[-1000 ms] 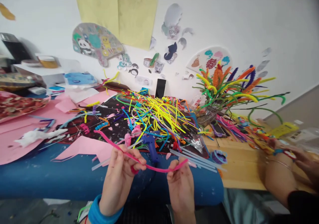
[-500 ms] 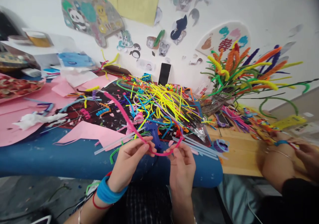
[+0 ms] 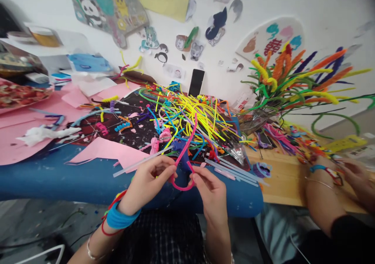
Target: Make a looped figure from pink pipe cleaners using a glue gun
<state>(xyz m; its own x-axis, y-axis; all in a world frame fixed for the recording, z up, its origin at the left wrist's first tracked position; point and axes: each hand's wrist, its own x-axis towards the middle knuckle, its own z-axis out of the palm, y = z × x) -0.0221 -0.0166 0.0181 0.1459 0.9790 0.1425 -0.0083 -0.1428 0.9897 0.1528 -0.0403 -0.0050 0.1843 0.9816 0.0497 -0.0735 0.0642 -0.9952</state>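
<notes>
A pink pipe cleaner point(image 3: 187, 150) is bent into a small loop between my hands, with its free end sticking up over the table. My left hand point(image 3: 148, 182) pinches the loop's left side, fingers closed. The loop's right side is pinched by my right hand point(image 3: 209, 189), also closed. Both hands hover at the near edge of the blue table point(image 3: 58, 178). Just behind them lies a blue glue gun point(image 3: 180, 148), with clear glue sticks point(image 3: 231, 172) to its right.
A heap of coloured pipe cleaners point(image 3: 193, 119) covers the table's middle. Pink paper sheets point(image 3: 108, 152) lie to the left. A black phone point(image 3: 196, 82) leans on the wall. A bunch of pipe-cleaner stems point(image 3: 293, 84) stands at right. Another person's hands point(image 3: 336, 178) work on the wooden table.
The pipe cleaner went from a long, nearly straight span to a tight loop. My hands came closer together, and its long left end swung up toward the middle.
</notes>
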